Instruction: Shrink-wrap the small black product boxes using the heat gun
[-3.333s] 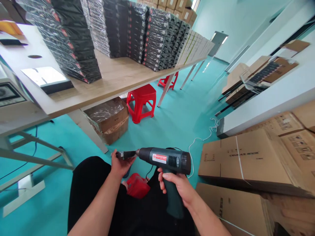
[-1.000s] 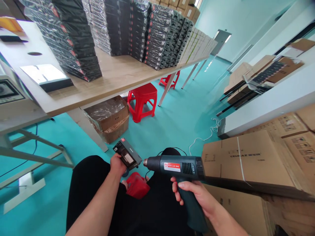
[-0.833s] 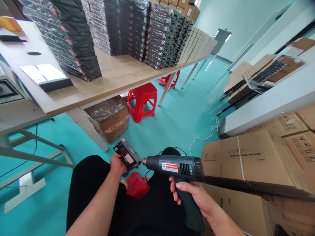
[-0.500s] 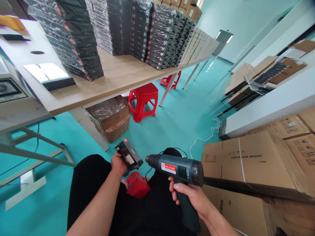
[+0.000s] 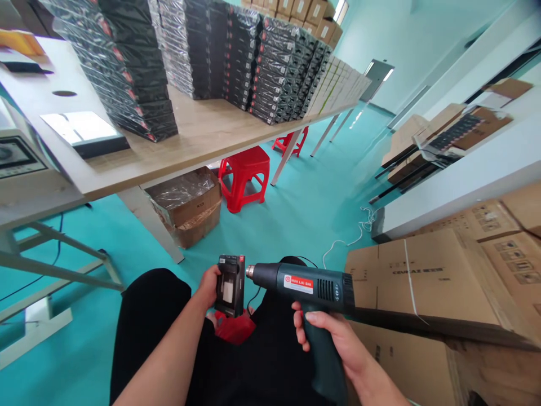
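Observation:
My left hand (image 5: 208, 287) grips a small black product box (image 5: 230, 285) with a red corner by its left side, above my lap. The fingers behind the box are hidden. My right hand (image 5: 323, 332) is wrapped round the handle of a dark green heat gun (image 5: 313, 284) with a red and white label. The gun's metal nozzle points left at the box's right side, with only a small gap between them. Below the box, a red plastic seat (image 5: 236, 329) shows between my legs.
Stacks of film-wrapped black boxes (image 5: 279, 70) stand on the wooden table (image 5: 203, 121). Beneath its edge are an open carton (image 5: 192, 208) holding clear film and a red stool (image 5: 245, 175). Large cartons (image 5: 422, 276) rise at my right. A white cable (image 5: 346, 242) lies on the floor.
The box in my left hand has turned from slanted to nearly upright and moved slightly right. The heat gun has tilted a little, its nozzle now closer to the box.

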Tool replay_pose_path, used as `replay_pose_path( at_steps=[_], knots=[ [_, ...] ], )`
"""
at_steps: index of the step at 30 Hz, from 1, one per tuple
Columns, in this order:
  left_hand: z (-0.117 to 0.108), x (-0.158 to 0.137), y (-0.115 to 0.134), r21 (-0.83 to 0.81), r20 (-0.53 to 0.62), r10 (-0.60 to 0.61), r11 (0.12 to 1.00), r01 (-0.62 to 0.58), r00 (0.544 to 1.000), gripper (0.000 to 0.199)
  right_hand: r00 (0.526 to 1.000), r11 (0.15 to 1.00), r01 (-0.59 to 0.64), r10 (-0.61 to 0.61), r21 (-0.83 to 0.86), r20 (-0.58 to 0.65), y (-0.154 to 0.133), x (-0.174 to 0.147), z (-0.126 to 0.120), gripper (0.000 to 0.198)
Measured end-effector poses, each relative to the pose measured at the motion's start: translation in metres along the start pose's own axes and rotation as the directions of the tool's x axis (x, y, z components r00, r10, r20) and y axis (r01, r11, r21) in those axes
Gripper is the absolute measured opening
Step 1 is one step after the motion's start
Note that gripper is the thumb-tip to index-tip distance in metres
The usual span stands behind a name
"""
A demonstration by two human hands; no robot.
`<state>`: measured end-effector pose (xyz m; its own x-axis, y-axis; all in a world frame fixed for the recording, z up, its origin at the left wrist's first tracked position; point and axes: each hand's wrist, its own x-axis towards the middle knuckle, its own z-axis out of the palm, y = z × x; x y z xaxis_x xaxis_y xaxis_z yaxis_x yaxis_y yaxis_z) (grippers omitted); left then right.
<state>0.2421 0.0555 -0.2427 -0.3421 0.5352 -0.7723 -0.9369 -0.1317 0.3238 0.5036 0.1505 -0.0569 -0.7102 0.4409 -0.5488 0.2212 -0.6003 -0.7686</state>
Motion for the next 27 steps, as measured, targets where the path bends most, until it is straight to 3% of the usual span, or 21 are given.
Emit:
replay_pose_path(
  at_steps=[5,10,20,27],
  knots=[
    [-0.002,0.002,-0.003,0.193,0.053,-0.005,0.981,-0.005,0.999,0.006,0.994,0.999,0.033,-0.031,0.020,-0.101,-0.007,0.003,0.005,0.027],
    [-0.004,0.003,-0.004,0.274,0.059,0.039,0.960,-0.054,0.997,0.005,0.994,0.999,0.039,-0.038,0.008,-0.107,-0.011,0.004,0.008,0.026],
    [-0.001,0.000,-0.005,0.295,-0.008,0.058,0.954,-0.053,0.998,0.005,1.000,1.000,0.018,-0.018,-0.007,-0.018,-0.014,0.012,0.000,0.028],
    [-0.004,0.004,-0.005,0.244,0.008,0.113,0.963,-0.111,0.994,0.005,1.000,0.997,0.020,-0.020,-0.068,0.002,-0.015,0.021,0.004,0.029]
  ],
)
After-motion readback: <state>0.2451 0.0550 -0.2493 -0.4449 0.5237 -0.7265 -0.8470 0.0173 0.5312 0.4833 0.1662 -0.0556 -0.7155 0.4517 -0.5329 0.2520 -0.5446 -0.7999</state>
